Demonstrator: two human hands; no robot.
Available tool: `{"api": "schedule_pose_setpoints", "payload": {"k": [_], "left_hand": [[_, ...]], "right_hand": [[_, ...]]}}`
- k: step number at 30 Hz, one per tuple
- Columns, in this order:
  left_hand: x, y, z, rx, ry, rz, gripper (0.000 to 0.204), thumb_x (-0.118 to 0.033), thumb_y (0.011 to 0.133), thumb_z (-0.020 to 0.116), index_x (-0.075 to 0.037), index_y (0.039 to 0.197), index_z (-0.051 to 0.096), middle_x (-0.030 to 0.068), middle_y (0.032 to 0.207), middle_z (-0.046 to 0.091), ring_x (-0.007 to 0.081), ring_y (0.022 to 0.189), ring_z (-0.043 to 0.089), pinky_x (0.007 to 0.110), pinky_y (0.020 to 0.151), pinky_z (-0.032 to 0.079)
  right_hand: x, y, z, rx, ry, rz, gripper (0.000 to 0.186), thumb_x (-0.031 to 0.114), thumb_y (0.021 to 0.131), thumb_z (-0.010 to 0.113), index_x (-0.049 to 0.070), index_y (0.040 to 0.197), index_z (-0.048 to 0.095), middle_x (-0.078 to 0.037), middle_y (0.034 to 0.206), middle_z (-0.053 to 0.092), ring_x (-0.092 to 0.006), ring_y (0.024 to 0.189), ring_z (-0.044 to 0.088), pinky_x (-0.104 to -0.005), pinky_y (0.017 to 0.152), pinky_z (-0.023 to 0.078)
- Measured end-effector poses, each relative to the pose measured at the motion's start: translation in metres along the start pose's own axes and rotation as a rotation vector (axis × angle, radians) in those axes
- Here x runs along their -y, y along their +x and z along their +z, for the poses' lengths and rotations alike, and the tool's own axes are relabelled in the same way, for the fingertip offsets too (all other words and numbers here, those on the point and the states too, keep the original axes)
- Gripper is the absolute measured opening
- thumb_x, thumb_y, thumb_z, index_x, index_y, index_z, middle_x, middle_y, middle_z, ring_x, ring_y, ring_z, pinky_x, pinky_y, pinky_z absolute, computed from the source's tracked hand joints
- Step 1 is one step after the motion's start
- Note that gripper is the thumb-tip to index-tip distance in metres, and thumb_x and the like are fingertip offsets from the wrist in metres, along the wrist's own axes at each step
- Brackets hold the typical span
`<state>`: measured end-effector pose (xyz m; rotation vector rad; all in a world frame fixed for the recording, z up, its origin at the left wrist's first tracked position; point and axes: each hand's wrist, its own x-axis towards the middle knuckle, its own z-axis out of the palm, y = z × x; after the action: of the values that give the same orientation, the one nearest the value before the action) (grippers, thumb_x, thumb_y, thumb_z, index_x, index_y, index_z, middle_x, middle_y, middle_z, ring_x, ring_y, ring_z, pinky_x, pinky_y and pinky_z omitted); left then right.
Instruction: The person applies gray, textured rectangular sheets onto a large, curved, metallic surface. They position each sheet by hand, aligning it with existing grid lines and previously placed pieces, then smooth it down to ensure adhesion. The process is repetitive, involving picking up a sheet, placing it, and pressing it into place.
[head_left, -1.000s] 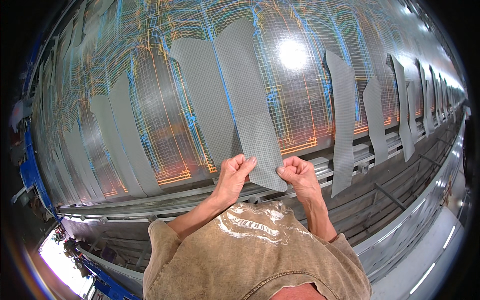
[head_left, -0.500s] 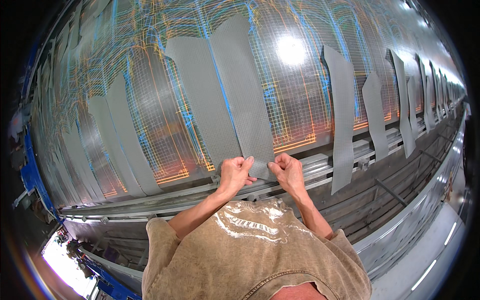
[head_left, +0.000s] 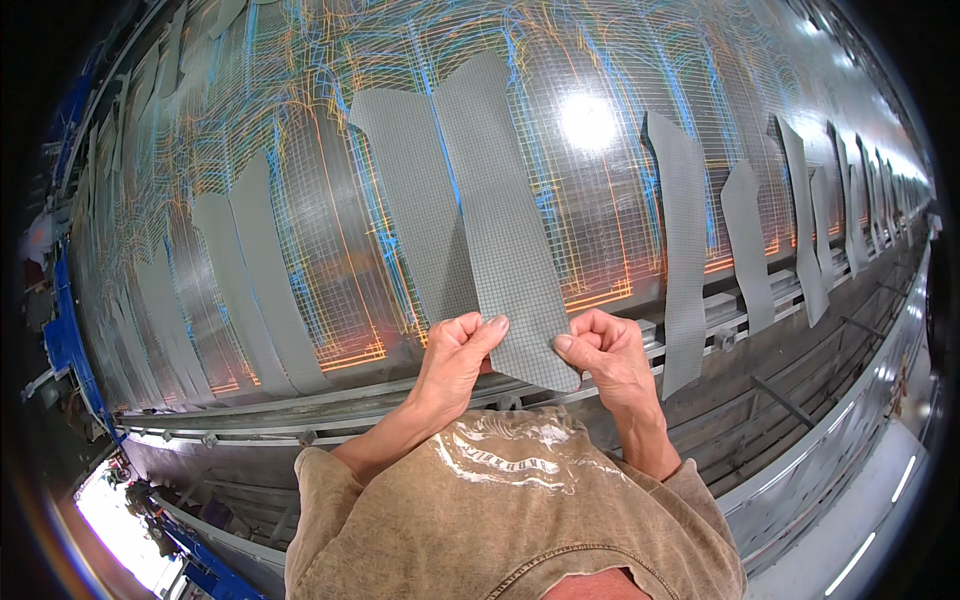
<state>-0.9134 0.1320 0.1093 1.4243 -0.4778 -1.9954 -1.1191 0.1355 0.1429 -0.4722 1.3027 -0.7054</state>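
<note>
A long grey gridded strip (head_left: 500, 230) lies up the face of a big shiny curved metal surface (head_left: 330, 170) marked with blue and orange lines. My left hand (head_left: 455, 350) pinches the strip's lower left edge between thumb and fingers. My right hand (head_left: 605, 350) grips its lower right corner, fingers curled. A second grey strip (head_left: 415, 200) lies just left of it, touching along one edge.
More grey strips (head_left: 685, 250) hang on the surface to the right and others (head_left: 255, 270) to the left. A metal rail (head_left: 740, 320) runs along the lower edge. A bright light reflection (head_left: 588, 120) glares above right. Blue framework (head_left: 65, 330) stands at far left.
The strip's lower end, lifted off the surface a second ago, was pressed down and is held at its bottom edge again. Both hands moved slightly apart and lower.
</note>
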Motion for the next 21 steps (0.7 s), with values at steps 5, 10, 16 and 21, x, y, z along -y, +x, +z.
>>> {"api": "schedule_pose_setpoints", "payload": {"k": [5, 10, 16, 21], "left_hand": [[0.0, -0.002, -0.002, 0.061, 0.041, 0.009, 0.033, -0.025, 0.099, 0.063, -0.008, 0.072, 0.056, -0.0032, 0.07, 0.057, 0.003, 0.063, 0.054, 0.024, 0.055, 0.054], [0.038, 0.009, -0.007, 0.018, 0.063, -0.105, 0.036, -0.028, 0.099, 0.062, -0.003, 0.073, 0.058, 0.0023, 0.073, 0.058, 0.0088, 0.067, 0.06, 0.032, 0.059, 0.063], [0.078, 0.037, -0.024, -0.053, 0.224, -0.163, 0.037, -0.029, 0.098, 0.063, -0.002, 0.073, 0.058, 0.0049, 0.07, 0.061, 0.016, 0.063, 0.068, 0.03, 0.05, 0.059], [0.08, 0.04, -0.023, -0.11, 0.397, -0.153, 0.039, -0.028, 0.098, 0.062, 0.0, 0.071, 0.06, 0.0065, 0.064, 0.065, 0.0206, 0.062, 0.072, 0.027, 0.046, 0.055]], "right_hand": [[-0.002, -0.002, -0.002, -0.018, 0.017, -0.029, 0.012, 0.006, 0.087, 0.073, 0.0, 0.087, 0.063, 0.001, 0.064, 0.062, -0.0033, 0.055, 0.051, -0.0209, 0.05, 0.042], [-0.039, 0.011, -0.018, -0.033, -0.148, 0.034, 0.012, 0.008, 0.087, 0.072, 0.001, 0.084, 0.063, 0.002, 0.063, 0.06, -0.0028, 0.054, 0.051, -0.021, 0.048, 0.04], [-0.098, 0.042, -0.025, -0.173, -0.429, -0.017, 0.017, 0.011, 0.084, 0.073, 0.001, 0.078, 0.061, 0.001, 0.06, 0.059, -0.0052, 0.054, 0.048, -0.0265, 0.049, 0.041], [-0.107, 0.042, -0.022, -0.265, -0.581, -0.123, 0.02, 0.014, 0.081, 0.075, 0.0, 0.077, 0.061, -0.006, 0.058, 0.058, -0.0106, 0.054, 0.049, -0.0318, 0.053, 0.043]]}}
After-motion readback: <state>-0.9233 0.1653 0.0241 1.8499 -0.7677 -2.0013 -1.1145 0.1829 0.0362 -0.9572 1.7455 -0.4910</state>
